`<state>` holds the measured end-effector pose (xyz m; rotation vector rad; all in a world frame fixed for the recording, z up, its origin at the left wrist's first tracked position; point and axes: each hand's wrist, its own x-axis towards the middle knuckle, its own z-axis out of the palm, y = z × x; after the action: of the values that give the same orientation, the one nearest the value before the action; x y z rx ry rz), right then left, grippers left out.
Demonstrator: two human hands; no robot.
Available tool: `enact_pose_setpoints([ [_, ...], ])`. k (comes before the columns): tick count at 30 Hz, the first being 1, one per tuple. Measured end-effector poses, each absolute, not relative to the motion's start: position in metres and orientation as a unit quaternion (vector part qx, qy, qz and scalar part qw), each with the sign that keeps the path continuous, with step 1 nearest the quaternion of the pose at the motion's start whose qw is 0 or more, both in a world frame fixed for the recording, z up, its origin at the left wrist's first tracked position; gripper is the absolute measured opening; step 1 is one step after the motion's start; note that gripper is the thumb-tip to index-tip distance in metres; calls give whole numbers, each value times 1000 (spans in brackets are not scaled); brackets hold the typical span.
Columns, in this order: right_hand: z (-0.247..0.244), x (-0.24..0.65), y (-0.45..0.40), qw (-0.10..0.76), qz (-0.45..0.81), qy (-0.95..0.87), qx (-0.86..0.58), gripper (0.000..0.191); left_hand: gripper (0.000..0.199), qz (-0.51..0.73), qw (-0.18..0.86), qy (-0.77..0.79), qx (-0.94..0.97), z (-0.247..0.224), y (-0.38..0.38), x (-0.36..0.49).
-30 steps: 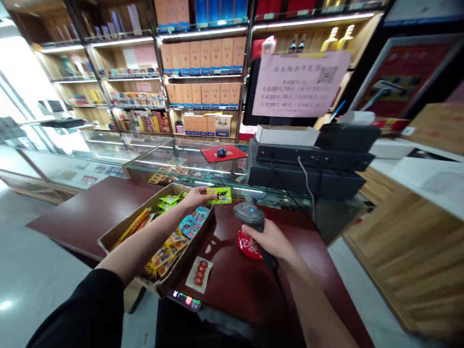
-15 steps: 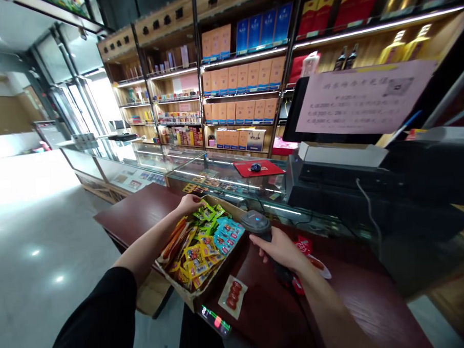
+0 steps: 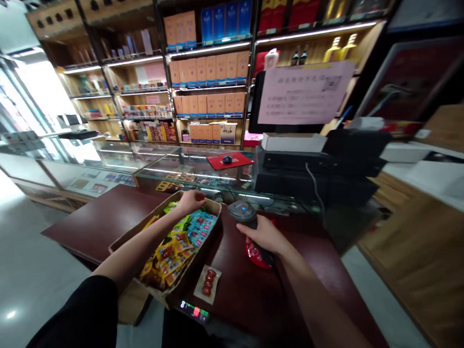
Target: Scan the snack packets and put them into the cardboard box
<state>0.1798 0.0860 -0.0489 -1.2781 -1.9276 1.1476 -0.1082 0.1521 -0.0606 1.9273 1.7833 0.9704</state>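
A barcode scanner (image 3: 242,210) with a small blue light is in my right hand (image 3: 266,235), fingers wrapped round its handle. My left hand (image 3: 191,200) hovers over the far end of an open cardboard box (image 3: 217,215), its fingers curled; whatever they may hold is hidden. Inside the box lie small snack packets: yellow ones (image 3: 177,253) near me, green and blue ones (image 3: 199,227) farther back. A clear vacuum pack of reddish sausage-like pieces (image 3: 208,284) lies flat on the table, right of the box. Beneath the scanner sits a red packet (image 3: 255,252), partly covered.
The dark red table (image 3: 237,292) carries the box, with a lit phone-like screen (image 3: 195,311) at its near edge. Behind stand a glass display counter (image 3: 170,169), a mouse on a red pad (image 3: 231,161), a monitor with a pink paper sheet (image 3: 305,96) and shelves of boxes.
The view has swung right. My left hand has moved from the green packets toward the box's far right corner. The scanner stays in my right hand, above the red packet.
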Motion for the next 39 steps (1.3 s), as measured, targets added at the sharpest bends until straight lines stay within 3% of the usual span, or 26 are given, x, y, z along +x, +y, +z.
enact_pose_setpoints([
  [13, -55, 297, 53, 340, 382, -605, -609, 27, 19, 292, 257, 458, 800, -102, 172, 73],
  [21, -86, 325, 44, 353, 409, -569, -619, 30, 16, 246, 254, 504, 788, -129, 192, 104],
  [27, -97, 336, 46, 351, 419, -557, -625, 32, 34, 226, 274, 566, 744, -149, 211, 99],
  [33, -101, 334, 47, 358, 415, -565, -617, 31, 39, 231, 403, 644, 608, -159, 215, 99],
  [39, -99, 325, 46, 355, 419, -569, -612, 31, 35, 328, 565, 567, 501, -146, 202, 91],
])
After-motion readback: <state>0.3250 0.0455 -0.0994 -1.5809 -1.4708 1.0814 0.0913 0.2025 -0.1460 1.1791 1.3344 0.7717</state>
